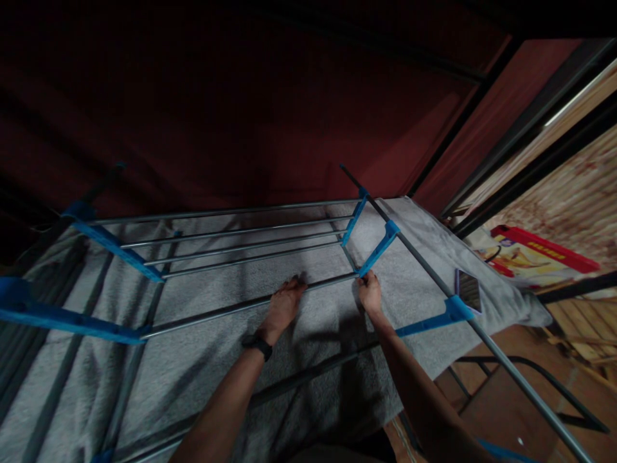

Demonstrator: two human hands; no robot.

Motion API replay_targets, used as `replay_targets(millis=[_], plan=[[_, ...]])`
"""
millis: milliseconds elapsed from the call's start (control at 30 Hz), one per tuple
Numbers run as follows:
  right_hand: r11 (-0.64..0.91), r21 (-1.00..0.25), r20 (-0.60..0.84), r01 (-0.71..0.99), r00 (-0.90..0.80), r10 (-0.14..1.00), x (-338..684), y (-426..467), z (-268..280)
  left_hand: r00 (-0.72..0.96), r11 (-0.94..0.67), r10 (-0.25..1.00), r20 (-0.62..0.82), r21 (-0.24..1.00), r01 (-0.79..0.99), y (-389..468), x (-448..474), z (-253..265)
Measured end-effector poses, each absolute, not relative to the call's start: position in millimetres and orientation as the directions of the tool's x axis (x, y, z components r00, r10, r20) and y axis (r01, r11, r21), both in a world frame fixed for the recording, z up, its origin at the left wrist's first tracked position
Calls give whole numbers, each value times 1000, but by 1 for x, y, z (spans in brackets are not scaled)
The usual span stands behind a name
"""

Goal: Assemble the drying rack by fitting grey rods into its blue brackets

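Observation:
A rack of grey metal tubes and blue plastic brackets lies on a grey blanket. My left hand [288, 301], with a dark watch [258, 346] on its wrist, is closed over a long metal tube [222, 312] right of its middle. That tube runs from the left blue bracket [96, 325] to the right blue bracket [380, 249]. At the joint, the fingers of my right hand [370, 294] pinch the lower end of the right bracket. My fingertips partly hide this joint. Beyond my hands, several thinner tubes [250, 245] span another pair of blue brackets.
Loose-looking tubes [51, 399] lie at the left. A phone [468, 290] rests on the blanket [424, 239] at the right, near a long upright tube [525, 386]. Further right are a red and yellow package [540, 257] and a black metal frame [544, 379]. A dark red wall [270, 116] stands behind.

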State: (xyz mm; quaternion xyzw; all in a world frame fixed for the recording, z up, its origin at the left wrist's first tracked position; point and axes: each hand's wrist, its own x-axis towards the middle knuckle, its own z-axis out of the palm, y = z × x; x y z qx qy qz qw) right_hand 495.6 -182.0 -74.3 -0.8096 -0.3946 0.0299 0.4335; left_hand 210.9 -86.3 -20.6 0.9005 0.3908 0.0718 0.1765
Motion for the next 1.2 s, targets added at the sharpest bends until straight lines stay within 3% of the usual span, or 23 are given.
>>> replay_targets(millis=[1200], plan=[[-317, -669, 373, 672, 672, 639, 484, -183, -71, 731, -663, 683, -9, 413, 625, -81, 209, -22]])
